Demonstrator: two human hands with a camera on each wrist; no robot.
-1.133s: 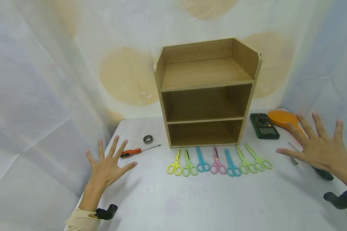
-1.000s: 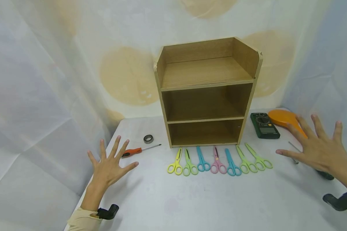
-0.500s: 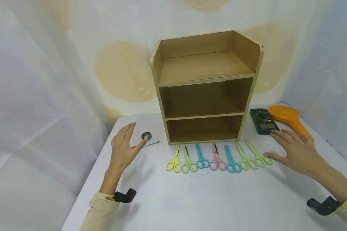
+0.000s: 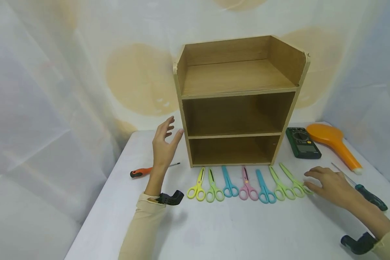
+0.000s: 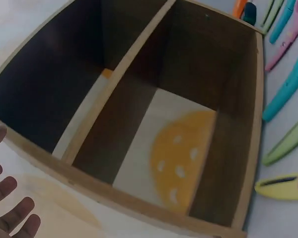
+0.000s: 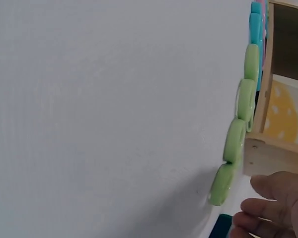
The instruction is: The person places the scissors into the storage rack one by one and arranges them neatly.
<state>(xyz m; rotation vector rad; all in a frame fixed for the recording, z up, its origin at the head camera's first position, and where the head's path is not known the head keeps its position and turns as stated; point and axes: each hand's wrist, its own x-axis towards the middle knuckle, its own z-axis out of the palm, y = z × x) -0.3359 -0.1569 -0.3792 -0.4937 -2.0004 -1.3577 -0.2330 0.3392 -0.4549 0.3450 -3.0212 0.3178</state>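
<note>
My left hand [image 4: 163, 151] is raised beside the left side of a wooden shelf unit [image 4: 237, 77], thumb and fingers apart and holding nothing. In the left wrist view its fingertips [image 5: 24, 207] show just off the shelf's side panel. Over the table at right, my right hand [image 4: 333, 186] has loosely bent fingers, with the tips right at the handles of the end pair of light green scissors [image 4: 287, 172]. No object shows in its grasp in the right wrist view. Several scissors lie in a row before the shelf, among them yellow scissors [image 4: 200, 177] and pink scissors [image 4: 246, 177].
An orange-handled screwdriver [image 4: 142, 172] lies behind the left wrist. At right are a green multimeter [image 4: 303, 143], an orange paddle-shaped thing with a handle [image 4: 328, 135] and a dark-handled screwdriver [image 4: 370, 198]. The shelf has three levels. White patterned cloth hangs around the table [image 4: 227, 231].
Both hands were spread wide. The left moved right and up to the shelf's side, now covering the black ring. The right moved left and down to the green scissors, its fingers bending.
</note>
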